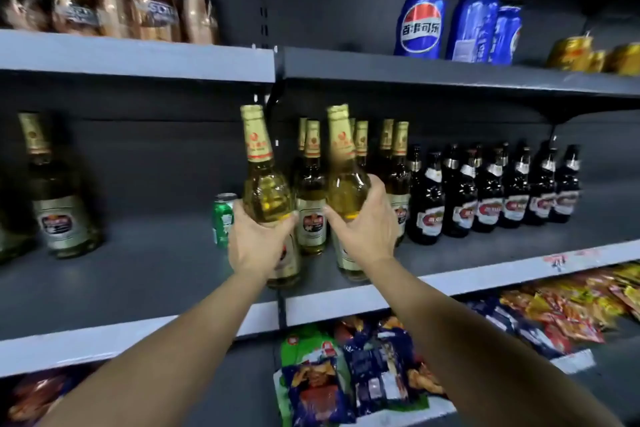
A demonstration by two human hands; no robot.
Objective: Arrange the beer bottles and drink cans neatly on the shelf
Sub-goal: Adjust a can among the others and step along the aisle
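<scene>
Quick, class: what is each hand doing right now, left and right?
Left hand: grips a gold-foil beer bottle.
Right hand: grips another gold-foil beer bottle.

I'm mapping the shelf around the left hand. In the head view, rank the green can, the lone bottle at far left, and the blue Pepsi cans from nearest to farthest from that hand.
From the left hand:
1. The green can, just left of the hand on the same shelf.
2. The lone bottle at far left, same shelf, well off to the left.
3. The blue Pepsi cans, one shelf up and to the right.
</scene>
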